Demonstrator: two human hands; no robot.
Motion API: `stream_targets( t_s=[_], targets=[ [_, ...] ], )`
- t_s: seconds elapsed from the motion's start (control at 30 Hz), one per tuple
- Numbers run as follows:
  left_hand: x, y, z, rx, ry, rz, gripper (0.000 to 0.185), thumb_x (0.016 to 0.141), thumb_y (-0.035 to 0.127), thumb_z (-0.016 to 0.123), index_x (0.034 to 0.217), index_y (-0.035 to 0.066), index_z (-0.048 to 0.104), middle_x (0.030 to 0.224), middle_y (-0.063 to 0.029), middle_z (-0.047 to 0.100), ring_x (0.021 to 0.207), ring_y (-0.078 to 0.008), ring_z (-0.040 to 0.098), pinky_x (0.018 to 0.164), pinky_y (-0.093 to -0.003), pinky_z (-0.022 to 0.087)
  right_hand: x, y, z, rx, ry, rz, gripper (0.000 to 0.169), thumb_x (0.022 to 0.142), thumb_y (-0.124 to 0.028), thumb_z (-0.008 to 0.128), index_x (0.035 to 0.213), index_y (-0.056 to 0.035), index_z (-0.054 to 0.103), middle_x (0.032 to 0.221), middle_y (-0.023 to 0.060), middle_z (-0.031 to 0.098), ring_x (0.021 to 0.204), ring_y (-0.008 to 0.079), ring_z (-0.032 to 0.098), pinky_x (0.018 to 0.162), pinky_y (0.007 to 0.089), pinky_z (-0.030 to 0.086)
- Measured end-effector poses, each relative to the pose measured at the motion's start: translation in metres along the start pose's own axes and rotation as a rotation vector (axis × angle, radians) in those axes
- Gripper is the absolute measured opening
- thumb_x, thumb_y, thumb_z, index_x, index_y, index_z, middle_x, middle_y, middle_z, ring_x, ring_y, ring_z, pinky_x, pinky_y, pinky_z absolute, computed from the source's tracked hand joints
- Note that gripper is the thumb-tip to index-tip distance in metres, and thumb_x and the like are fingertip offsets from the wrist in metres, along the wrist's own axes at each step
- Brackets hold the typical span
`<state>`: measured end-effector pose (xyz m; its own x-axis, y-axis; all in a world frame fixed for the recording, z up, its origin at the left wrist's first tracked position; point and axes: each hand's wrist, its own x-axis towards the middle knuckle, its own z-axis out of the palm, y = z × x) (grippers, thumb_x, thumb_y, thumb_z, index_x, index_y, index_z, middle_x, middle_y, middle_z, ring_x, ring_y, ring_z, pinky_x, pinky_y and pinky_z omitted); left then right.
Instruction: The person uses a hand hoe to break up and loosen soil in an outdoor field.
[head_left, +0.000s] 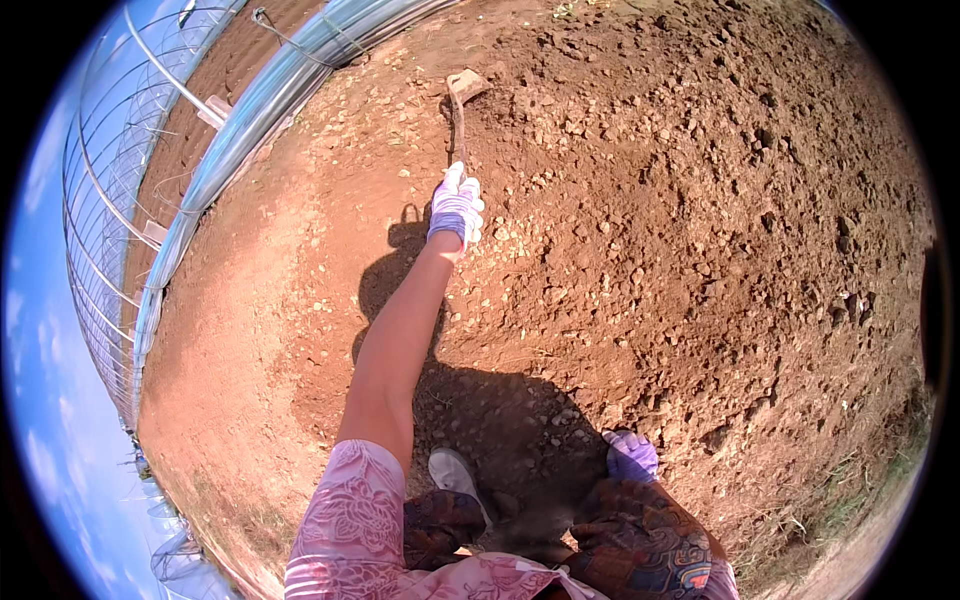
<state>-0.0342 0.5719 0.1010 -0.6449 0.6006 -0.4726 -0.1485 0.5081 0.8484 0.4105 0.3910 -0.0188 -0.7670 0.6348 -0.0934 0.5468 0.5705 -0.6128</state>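
My left hand (456, 201), in a white and purple work glove, is stretched far forward over the soil. It grips a small hand hoe, whose thin curved neck (460, 124) runs away from my fist. The hoe's flat soil-coloured blade (468, 84) is at or just above the ground where smoother earth meets clods. Most of the handle is hidden inside the glove. Near my right knee is my right hand (632, 455), in a purple glove; whether its fingers hold anything is unclear.
Cloddy brown soil (697, 247) spreads to the right, smoother bare earth (240, 330) to the left. Rolled clear plastic sheeting (259, 120) borders the left, beside metal greenhouse hoops (97, 180). A light shoe (454, 472) is below me. Grass (847, 495) grows at lower right.
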Motion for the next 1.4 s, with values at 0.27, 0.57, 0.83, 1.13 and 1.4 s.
stream_targets(
  t_s=[0.27,0.57,0.83,1.13,1.4],
  targets=[
    [-0.013,-0.061,-0.001,0.25,0.069,0.51,0.048,0.09,0.014,0.044,0.136,0.021,0.034,0.072,0.0004,0.049,0.051,-0.0062,0.044,0.039,-0.0216,0.037,0.01,-0.009,-0.01,-0.007,-0.116,0.099,0.033,0.071,-0.02,0.057,0.103,-0.0228,0.061,0.088,0.0055,0.06,0.077,0.0284,0.057,0.062,0.0407,0.049],
    [-0.001,-0.022,0.012,0.011,0.061,0.446,0.046,0.091,0.016,0.044,0.136,0.02,0.033,0.069,-0.0025,0.049,0.04,-0.0083,0.039,0.032,-0.0225,0.034,0.017,-0.019,-0.018,0.031,-0.195,0.161,0.028,0.077,-0.015,0.051,0.099,-0.0247,0.063,0.089,0.0052,0.063,0.076,0.0284,0.06,0.061,0.0419,0.05],
    [0.003,0.028,0.041,0.141,-0.111,0.159,0.046,0.092,0.018,0.045,0.136,0.017,0.033,0.07,-0.0024,0.051,0.044,-0.0088,0.041,0.034,-0.024,0.035,0.005,-0.007,0.003,-0.03,-0.079,0.141,0.027,0.079,-0.018,0.049,0.1,-0.0258,0.063,0.088,0.0055,0.063,0.078,0.0286,0.059,0.064,0.0421,0.05],
    [0.017,-0.03,-0.028,0.232,0.002,0.208,0.042,0.089,0.016,0.05,0.13,0.011,0.042,0.076,-0.0012,0.054,0.054,-0.0077,0.044,0.047,-0.0229,0.038,0.005,-0.009,-0.004,-0.019,-0.05,0.091,0.032,0.075,-0.017,0.053,0.105,-0.0255,0.061,0.09,0.0046,0.061,0.08,0.0279,0.058,0.067,0.0401,0.05],
    [-0.018,-0.024,-0.016,0.286,-0.155,-0.08,0.047,0.091,0.028,0.047,0.135,0.021,0.034,0.068,-0.0054,0.052,0.037,-0.0115,0.038,0.033,-0.0271,0.032,0.004,-0.011,0.002,-0.022,-0.012,0.106,0.031,0.073,-0.015,0.054,0.101,-0.0248,0.063,0.082,0.006,0.06,0.074,0.0294,0.058,0.061,0.0421,0.049]
  ],
)
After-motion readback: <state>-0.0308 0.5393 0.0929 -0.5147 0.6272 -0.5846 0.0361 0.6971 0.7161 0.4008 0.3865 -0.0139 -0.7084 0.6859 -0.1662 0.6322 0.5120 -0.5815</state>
